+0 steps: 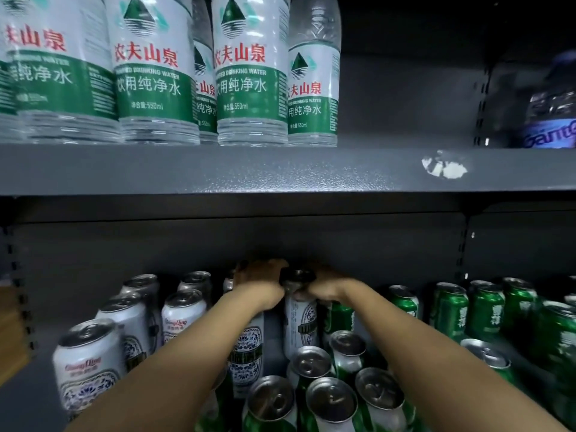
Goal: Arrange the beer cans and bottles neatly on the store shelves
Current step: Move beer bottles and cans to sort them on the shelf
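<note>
Both arms reach deep into the lower shelf (pixel 46 388) toward its back wall. The left hand (pixel 260 277) and the right hand (pixel 324 283) meet at the top of one tall white can (pixel 300 316) that stands upright near the middle of the shelf, toward the back. The fingers of each hand curl round its dark rim from either side, so each grip is closed on that can.

Left of it, white cans (pixel 87 366) with blue patterning stand in rows running from the front edge toward the back. Green cans (pixel 452 310) stand along the right part of the shelf, and a tighter cluster of green cans with silver tops (pixel 332 400) crowds the front edge between the two forearms, touching one another.

On the upper shelf (pixel 280 169), water bottles (pixel 149 67) with green and white labels stand side by side along the left half. A blue-labelled bottle (pixel 551 120) stands at the far right end, well apart from them.
</note>
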`<state>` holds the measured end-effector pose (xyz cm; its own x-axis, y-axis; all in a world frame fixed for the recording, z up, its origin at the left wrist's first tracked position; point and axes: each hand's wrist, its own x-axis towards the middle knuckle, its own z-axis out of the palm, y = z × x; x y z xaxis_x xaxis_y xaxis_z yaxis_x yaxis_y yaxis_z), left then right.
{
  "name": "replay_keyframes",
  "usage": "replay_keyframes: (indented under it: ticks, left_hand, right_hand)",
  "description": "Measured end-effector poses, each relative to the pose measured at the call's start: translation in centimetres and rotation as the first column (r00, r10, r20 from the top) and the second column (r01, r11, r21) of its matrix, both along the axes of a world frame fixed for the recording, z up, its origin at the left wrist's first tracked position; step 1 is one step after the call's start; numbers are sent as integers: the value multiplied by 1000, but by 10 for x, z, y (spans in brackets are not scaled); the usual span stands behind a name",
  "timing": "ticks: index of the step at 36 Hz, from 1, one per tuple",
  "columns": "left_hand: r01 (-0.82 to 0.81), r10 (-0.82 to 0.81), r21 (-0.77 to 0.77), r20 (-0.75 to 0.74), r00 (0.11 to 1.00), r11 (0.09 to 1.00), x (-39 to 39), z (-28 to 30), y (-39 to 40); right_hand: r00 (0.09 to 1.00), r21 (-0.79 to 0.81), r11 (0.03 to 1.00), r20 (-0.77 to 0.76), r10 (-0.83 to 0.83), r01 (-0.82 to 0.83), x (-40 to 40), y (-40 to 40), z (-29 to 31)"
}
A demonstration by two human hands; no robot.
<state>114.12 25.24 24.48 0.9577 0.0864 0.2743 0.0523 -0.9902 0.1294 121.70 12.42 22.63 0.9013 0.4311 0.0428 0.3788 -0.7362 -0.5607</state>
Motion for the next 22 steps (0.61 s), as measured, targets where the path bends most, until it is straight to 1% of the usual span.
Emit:
replay_keyframes:
  ticks: [1, 4, 7, 10, 12, 14, 16, 18, 20, 22]
  left_hand:
    - [-8, 8, 10, 7, 1000, 1000, -1, 0, 2]
    - [-41, 41, 15, 15, 999, 999, -3, -2, 8]
    - [-62, 62, 11, 21, 998, 998, -8, -5, 14]
    - [-77, 79, -23, 84, 993, 997, -16, -8, 23]
    - [-83, 93, -65, 169, 981, 994, -24, -8, 28]
    - [-100, 135, -134, 282, 950, 986, -36, -5, 33]
    - [-109, 184, -204, 398, 899, 973, -49, -1, 38]
    - [-131, 230, -226, 497, 837, 965, -64, 2, 47]
    - [-214, 304, -224, 547, 780, 951, -83, 5, 58]
    - [-352, 432, -250, 529, 731, 902, -104, 6, 67]
  right_hand:
    - [1000, 17, 1000, 31, -8, 7, 0, 1, -1]
    - [988, -37, 999, 154, -26, 32, -2, 10, -4]
    - [981, -62, 996, 187, -44, 57, -6, 20, -6]
    - [974, -105, 991, 219, -56, 81, -9, 26, -6]
    - [968, -123, 986, 235, -83, 115, -7, 28, -9]
    - [966, -132, 982, 239, -99, 133, -8, 27, -10]
    - [959, -124, 980, 258, -119, 155, -13, 23, -9]
    - [932, -84, 976, 323, -164, 200, -21, 20, -7]
    - [894, -8, 975, 401, -200, 221, -29, 19, -4]
    - [860, 69, 974, 460, -222, 215, -38, 21, -1]
